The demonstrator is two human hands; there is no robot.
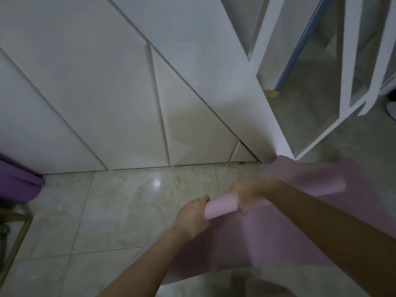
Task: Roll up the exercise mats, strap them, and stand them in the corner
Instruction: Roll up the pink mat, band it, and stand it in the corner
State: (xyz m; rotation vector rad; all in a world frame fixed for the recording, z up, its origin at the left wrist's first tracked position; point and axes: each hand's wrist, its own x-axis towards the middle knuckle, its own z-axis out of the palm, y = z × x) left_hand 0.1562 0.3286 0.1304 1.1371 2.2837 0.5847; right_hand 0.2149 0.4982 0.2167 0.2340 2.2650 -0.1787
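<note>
2 mats: pink (221,207) & purple (19,186)

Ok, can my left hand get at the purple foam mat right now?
Probably not yet: the left hand grips the pale pink foam roll, and the purple foam mat lies far off left.

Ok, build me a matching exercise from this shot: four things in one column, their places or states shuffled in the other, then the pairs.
1. pink mat
2. purple mat
3. left hand
4. right hand

A. at the picture's left edge, by the white panels
B. grips the roll's left end
C. partly rolled, the rest spread on the floor
D. blurred, curled over the roll's middle

Pairs: 1-C, 2-A, 3-B, 4-D
</note>
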